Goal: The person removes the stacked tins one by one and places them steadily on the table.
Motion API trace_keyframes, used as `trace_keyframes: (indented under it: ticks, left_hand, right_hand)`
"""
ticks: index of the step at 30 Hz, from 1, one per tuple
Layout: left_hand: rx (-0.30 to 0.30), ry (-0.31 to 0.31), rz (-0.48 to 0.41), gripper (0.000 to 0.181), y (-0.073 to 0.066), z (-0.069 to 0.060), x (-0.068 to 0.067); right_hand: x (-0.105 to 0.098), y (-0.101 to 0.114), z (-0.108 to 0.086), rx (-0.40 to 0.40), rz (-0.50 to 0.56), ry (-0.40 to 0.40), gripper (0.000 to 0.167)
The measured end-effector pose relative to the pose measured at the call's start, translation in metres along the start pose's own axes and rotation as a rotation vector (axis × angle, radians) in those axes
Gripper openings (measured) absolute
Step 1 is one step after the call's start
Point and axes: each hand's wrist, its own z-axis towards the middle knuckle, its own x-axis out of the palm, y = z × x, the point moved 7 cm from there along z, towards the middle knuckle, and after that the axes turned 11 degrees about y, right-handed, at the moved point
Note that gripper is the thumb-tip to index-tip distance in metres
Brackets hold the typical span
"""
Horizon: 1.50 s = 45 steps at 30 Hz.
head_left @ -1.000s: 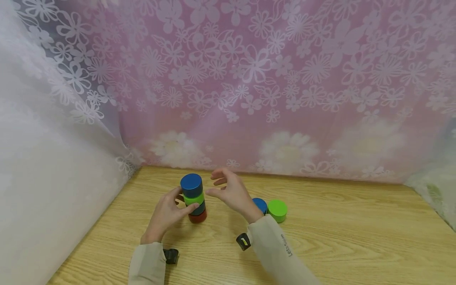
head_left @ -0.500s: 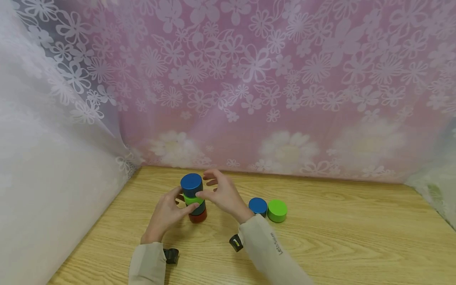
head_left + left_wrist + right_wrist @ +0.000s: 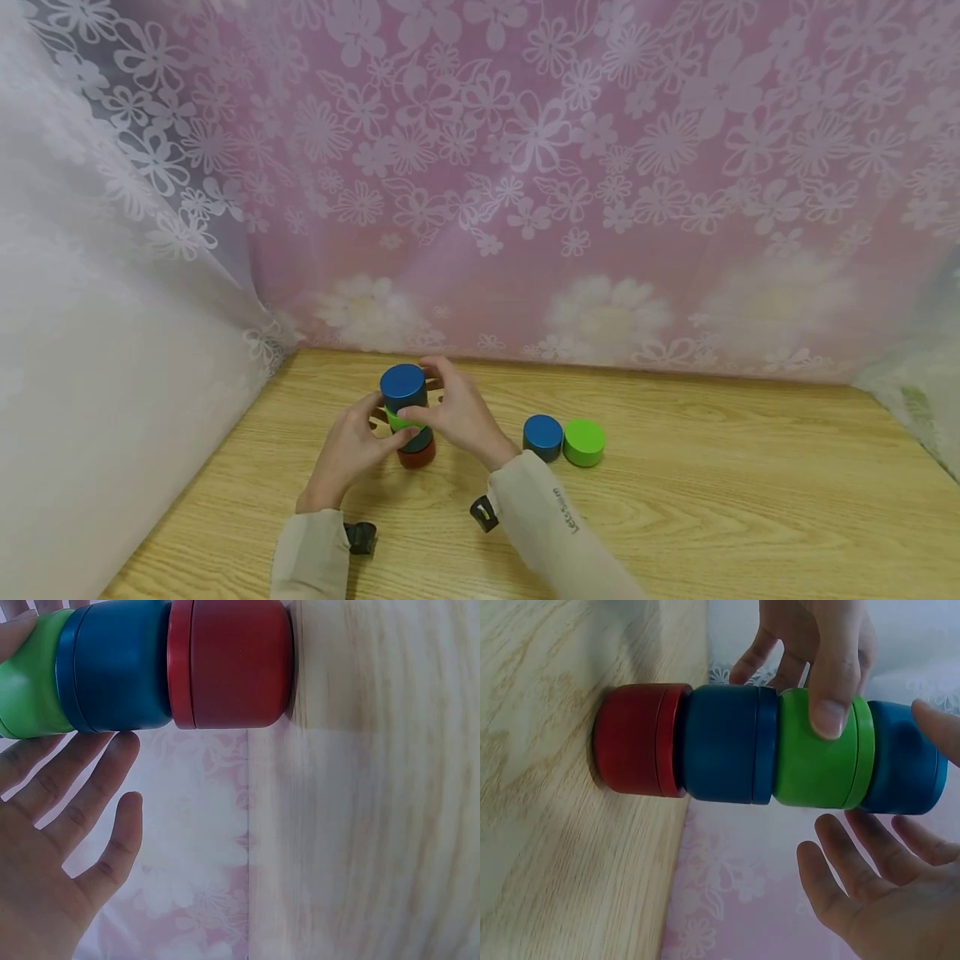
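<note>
Four round lidded cans stand in an upright stack on the left part of the table: red (image 3: 417,456) at the bottom, then blue (image 3: 724,742), green (image 3: 802,757) and another blue can (image 3: 403,385) on top. My left hand (image 3: 348,450) holds the stack from the left, its thumb across the green can and fingertips against the green and lower blue cans in the left wrist view. From the right, my right hand (image 3: 468,421) has its thumb and fingers around the top blue can, which sits slightly off line on the green one in the right wrist view.
A blue can (image 3: 542,437) and a green can (image 3: 584,442) stand side by side on the wooden table (image 3: 712,483), right of my right hand. Flowered pink cloth (image 3: 525,250) hangs behind the table, and whitish cloth (image 3: 112,375) lines the left side.
My right hand has moved left to the stack and its fingers have come round the top blue can. The separate blue can is now uncovered. My left hand has stayed in place.
</note>
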Motion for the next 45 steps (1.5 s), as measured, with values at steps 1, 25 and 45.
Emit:
trace_keyframes:
  ticks: [1, 25, 45]
  left_hand:
    - [0.001, 0.0, -0.001, 0.044, 0.0, 0.0, 0.0]
    - [-0.012, 0.003, -0.029, 0.054, 0.002, -0.002, 0.0]
    - [-0.047, 0.01, -0.011, 0.057, 0.001, -0.002, 0.0]
  right_hand:
    - [0.001, 0.0, 0.0, -0.001, -0.004, 0.001, 0.067]
    - [-0.012, 0.004, -0.01, -0.005, -0.041, -0.034, 0.06]
    - [-0.026, -0.007, -0.024, -0.007, -0.047, -0.088, 0.06]
